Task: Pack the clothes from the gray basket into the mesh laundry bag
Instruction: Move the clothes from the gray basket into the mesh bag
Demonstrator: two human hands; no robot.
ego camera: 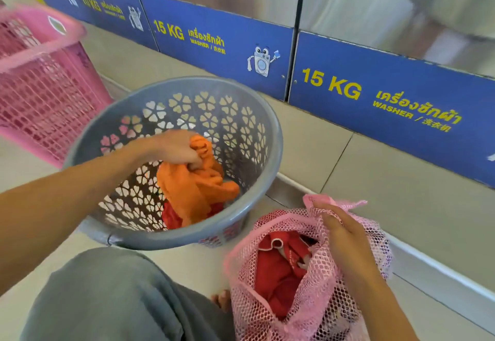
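Note:
The round gray basket (257,137) with flower-shaped holes stands on the floor in the middle. Inside it my left hand (176,148) grips an orange garment (192,188) bunched above a red garment (171,217) at the bottom. To the right, the pink mesh laundry bag (316,303) stands open on the floor. My right hand (340,236) pinches its upper rim and holds the mouth apart. A red piece of clothing (281,268) lies inside the bag.
A pink lattice basket (45,83) stands at the left. Blue-panelled washers (375,99) marked 15 KG line the wall behind a raised tiled step (308,142). My knee in gray trousers (112,300) and bare toes (222,299) are at the bottom.

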